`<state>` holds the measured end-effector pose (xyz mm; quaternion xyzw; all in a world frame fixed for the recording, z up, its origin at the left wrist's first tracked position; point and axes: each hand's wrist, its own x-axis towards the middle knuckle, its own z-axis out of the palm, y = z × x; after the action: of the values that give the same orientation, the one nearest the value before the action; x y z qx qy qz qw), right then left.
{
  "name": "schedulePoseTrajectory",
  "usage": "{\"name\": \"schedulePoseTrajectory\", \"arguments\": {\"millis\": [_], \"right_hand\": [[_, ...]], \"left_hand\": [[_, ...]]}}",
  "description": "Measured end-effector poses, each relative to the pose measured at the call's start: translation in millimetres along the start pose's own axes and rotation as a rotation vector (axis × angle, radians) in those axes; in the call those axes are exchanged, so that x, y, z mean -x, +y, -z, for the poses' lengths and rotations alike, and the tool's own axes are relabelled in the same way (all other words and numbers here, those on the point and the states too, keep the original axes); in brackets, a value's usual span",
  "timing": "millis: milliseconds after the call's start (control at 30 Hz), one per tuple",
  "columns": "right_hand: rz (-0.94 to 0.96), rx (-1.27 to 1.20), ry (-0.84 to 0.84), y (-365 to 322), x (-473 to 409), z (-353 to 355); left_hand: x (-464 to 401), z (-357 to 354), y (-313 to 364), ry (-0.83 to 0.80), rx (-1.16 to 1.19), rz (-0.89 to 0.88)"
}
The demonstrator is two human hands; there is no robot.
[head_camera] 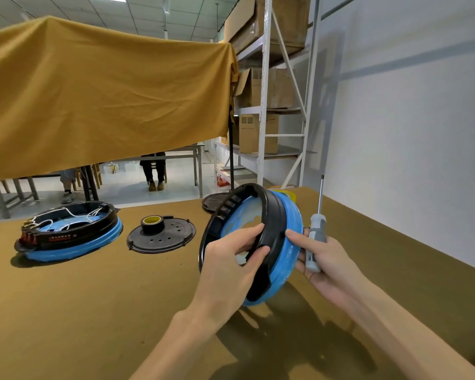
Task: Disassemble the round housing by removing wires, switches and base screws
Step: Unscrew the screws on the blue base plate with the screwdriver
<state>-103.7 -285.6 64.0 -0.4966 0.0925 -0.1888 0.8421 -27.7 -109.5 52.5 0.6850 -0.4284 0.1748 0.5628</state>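
A round black housing with a blue film-wrapped rim is held tilted on edge above the table, its open side facing left. My left hand grips its black rim, fingers curled inside and thumb outside. My right hand holds a grey-handled screwdriver upright against the palm, and its fingertips touch the housing's outer rim. A second round housing lies flat at the left, with white wires and red-brown switches inside.
A black perforated base plate lies in the middle of the brown table, with a roll of black tape on it. Another black plate sits behind the held housing. A yellow cloth hangs behind; metal shelving with boxes stands at the right.
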Motion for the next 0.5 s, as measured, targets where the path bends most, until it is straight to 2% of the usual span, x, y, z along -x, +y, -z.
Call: {"name": "schedulePoseTrajectory", "arguments": {"millis": [200, 433, 500], "right_hand": [[0.013, 0.031, 0.054, 1.1, -1.5, 3.3], [0.034, 0.02, 0.091, 0.5, 3.5, 15.5], [0.076, 0.041, 0.121, -2.4, 4.2, 9.4]], "left_hand": [[4.2, -9.7, -8.8, 0.045, 0.108, 0.085], [5.3, -25.8, -9.2, -0.022, -0.077, -0.082], [0.0, -24.1, -8.5, -0.03, -0.072, -0.083]]}}
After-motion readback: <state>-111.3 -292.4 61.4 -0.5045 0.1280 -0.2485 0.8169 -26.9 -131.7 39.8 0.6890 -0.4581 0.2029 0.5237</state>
